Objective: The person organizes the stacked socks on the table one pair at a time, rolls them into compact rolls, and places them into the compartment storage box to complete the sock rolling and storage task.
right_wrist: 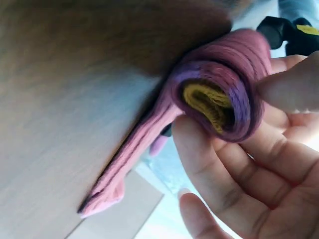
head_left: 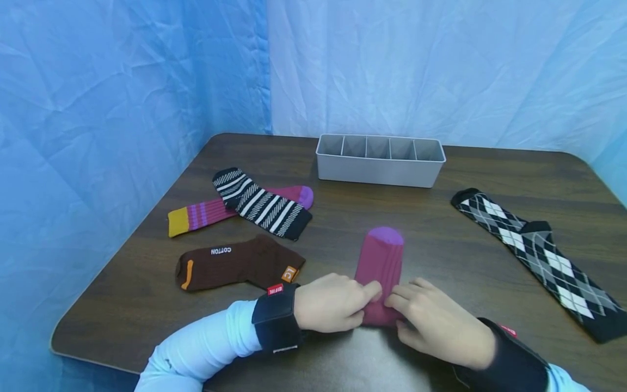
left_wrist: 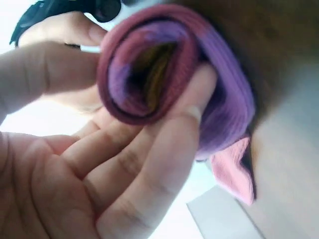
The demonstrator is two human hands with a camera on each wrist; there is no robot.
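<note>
A magenta sock with a purple toe lies on the brown table, its near end rolled up. My left hand and right hand both grip that roll from either side, thumbs on top. In the left wrist view the rolled sock shows purple and magenta layers, with my left fingers curled under it. In the right wrist view the roll has a yellow core, and my right fingers cup it from below.
A grey divided organizer box stands at the back. A black-and-white striped sock crosses a magenta, yellow-cuffed sock; a brown sock lies nearer. An argyle sock stretches along the right side.
</note>
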